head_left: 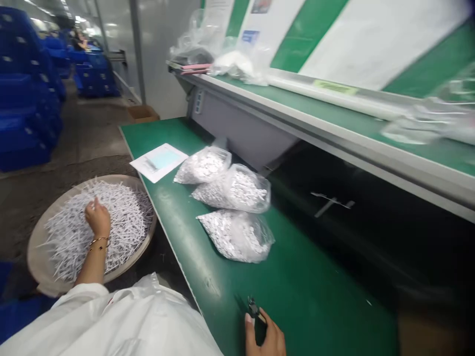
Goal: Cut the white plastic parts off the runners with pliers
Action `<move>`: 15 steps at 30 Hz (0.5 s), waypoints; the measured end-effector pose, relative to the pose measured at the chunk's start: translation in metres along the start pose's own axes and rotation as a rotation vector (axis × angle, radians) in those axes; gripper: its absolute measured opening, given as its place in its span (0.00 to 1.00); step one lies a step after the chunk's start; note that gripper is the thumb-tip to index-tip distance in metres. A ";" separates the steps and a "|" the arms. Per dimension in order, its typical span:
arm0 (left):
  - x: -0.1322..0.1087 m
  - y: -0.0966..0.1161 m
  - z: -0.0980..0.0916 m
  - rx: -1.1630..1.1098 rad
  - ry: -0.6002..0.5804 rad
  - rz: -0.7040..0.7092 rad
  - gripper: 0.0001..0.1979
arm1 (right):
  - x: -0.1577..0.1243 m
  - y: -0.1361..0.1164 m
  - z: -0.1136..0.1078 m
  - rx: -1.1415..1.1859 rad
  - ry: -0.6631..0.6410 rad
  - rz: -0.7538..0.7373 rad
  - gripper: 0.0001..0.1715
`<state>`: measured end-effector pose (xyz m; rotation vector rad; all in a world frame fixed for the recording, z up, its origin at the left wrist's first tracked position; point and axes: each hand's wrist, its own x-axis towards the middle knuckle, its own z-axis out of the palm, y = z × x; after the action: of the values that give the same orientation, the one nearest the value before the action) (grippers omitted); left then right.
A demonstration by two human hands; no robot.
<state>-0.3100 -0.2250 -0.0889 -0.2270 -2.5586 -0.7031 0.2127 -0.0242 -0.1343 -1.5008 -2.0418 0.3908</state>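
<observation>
My left hand (98,217) is over a large round basin (37,247) heaped with thin white plastic pieces (126,217). Its fingers are bent together; what lies between them is too small to make out. Low in the view, my right hand (265,338) is closed around a pair of side cutters (255,310), jaws pointing away from me, just above the green tabletop (208,282). Beyond the cutters lie three clear plastic bags filled with small white parts: a near bag (237,235), a middle bag (237,188) and a far bag (206,164).
A paper sheet (159,162) lies at the table's left edge. Above the table runs a shelf (297,106) with plastic bags on it. A branched white piece (332,201) rests in the dark area under the shelf. Blue crates (25,89) are stacked at far left.
</observation>
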 end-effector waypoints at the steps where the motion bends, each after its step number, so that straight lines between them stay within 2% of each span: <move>1: 0.002 0.010 0.003 -0.030 0.037 0.047 0.24 | -0.003 -0.001 -0.001 0.037 0.020 0.035 0.34; 3: 0.000 0.040 0.008 -0.143 0.035 0.217 0.26 | -0.008 -0.004 -0.002 0.106 0.072 0.099 0.34; 6: -0.026 0.104 0.012 -0.380 -0.116 0.556 0.29 | -0.013 -0.009 -0.005 0.195 0.116 0.124 0.32; 9: -0.082 0.171 0.006 -0.551 -0.318 0.922 0.25 | -0.014 -0.010 -0.011 0.234 0.180 0.176 0.31; 11: -0.124 0.206 -0.003 -0.653 -0.413 1.164 0.21 | -0.014 -0.009 -0.015 0.268 0.220 0.205 0.31; 13: -0.158 0.228 -0.012 -0.727 -0.520 1.371 0.20 | -0.014 -0.008 -0.016 0.304 0.239 0.223 0.30; 15: -0.179 0.244 -0.020 -0.780 -0.612 1.528 0.20 | -0.017 -0.010 -0.016 0.299 0.253 0.237 0.28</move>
<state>-0.0786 -0.0328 -0.0536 -2.5054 -1.5128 -0.9019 0.2182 -0.0452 -0.1208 -1.5213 -1.5409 0.5425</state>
